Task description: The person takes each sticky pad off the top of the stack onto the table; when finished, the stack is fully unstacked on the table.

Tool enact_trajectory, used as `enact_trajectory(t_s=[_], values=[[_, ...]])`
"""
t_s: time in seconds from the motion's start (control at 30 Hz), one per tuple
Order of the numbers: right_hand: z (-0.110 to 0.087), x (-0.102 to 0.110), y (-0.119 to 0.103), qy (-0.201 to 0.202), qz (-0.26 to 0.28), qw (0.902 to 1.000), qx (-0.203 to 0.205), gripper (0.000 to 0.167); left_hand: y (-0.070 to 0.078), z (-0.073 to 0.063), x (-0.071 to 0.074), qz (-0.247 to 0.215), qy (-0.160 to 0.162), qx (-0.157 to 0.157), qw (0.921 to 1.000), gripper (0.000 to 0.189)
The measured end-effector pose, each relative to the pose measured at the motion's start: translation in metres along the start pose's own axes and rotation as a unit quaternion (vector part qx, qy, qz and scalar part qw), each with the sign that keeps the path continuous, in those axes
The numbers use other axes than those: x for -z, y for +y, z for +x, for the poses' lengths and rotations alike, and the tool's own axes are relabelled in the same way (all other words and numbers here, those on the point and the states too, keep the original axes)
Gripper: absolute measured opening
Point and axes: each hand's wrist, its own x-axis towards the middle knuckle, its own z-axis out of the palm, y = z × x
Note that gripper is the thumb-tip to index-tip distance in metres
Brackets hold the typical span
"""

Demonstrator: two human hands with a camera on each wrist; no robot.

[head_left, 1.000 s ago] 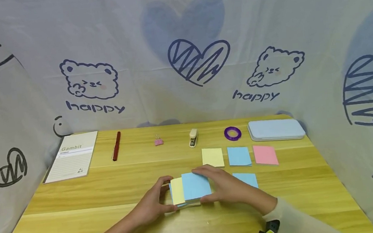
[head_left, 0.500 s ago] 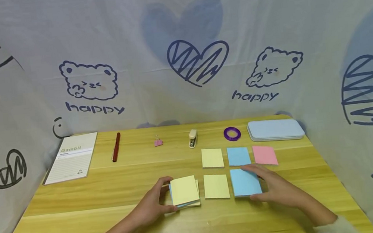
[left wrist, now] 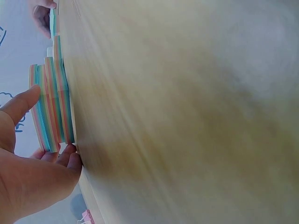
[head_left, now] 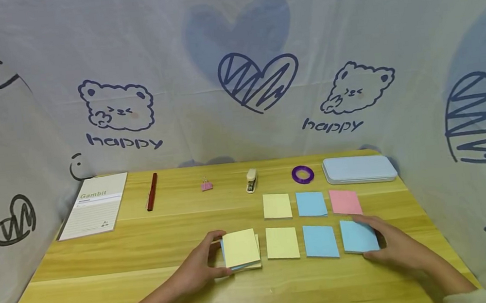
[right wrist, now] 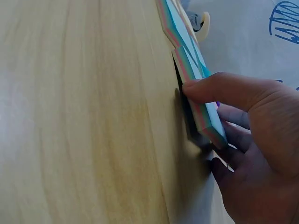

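Observation:
My left hand point(head_left: 201, 264) grips a stack of sticky note pads point(head_left: 240, 247) by its left side, a yellow pad on top and a blue one showing beneath. In the left wrist view the stack's striped edges point(left wrist: 52, 102) lie between thumb and fingers. My right hand point(head_left: 398, 246) pinches a blue sticky note pad point(head_left: 359, 236) at the right end of the front row; a dark shadow gap shows beneath it in the right wrist view. Left of that pad lie another blue pad point(head_left: 320, 241) and a yellow pad point(head_left: 282, 243).
Behind are a yellow pad point(head_left: 277, 206), a blue pad point(head_left: 311, 204) and a pink pad point(head_left: 346, 202). Along the back lie a notebook point(head_left: 94, 205), red pen point(head_left: 152, 192), pink binder clip point(head_left: 207, 185), stapler point(head_left: 251, 180), purple tape roll point(head_left: 296, 169) and pale blue case point(head_left: 359, 169).
The right hand has carried the blue pad from over the stack, across the yellow and blue pads, to the row's right end. The left hand stays at the stack.

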Motion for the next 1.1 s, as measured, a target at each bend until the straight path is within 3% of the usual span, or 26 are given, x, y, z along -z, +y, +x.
enact_trajectory(t_s=[0.3,0.4,0.6,0.9,1.1], values=[[0.003,0.002,-0.001,-0.012,-0.05,0.9983,0.029,0.086,-0.001,0.0,0.0,0.0,0.0,-0.003,1.0,0.088],[0.004,0.004,-0.012,-0.01,-0.055,0.9975,0.042,0.088,-0.002,0.001,0.0,-0.002,0.001,-0.003,1.0,0.088],[0.014,-0.001,-0.049,-0.003,-0.036,0.9932,0.11,0.082,-0.002,0.001,0.0,0.0,-0.003,-0.004,1.0,0.094],[0.058,-0.046,-0.112,-0.07,-0.011,0.986,0.151,0.081,-0.002,0.002,0.0,0.01,-0.007,-0.01,0.9999,0.095],[0.09,-0.086,-0.156,-0.114,-0.008,0.976,0.185,0.09,-0.003,0.002,0.001,0.011,-0.015,-0.02,0.9996,0.088]])
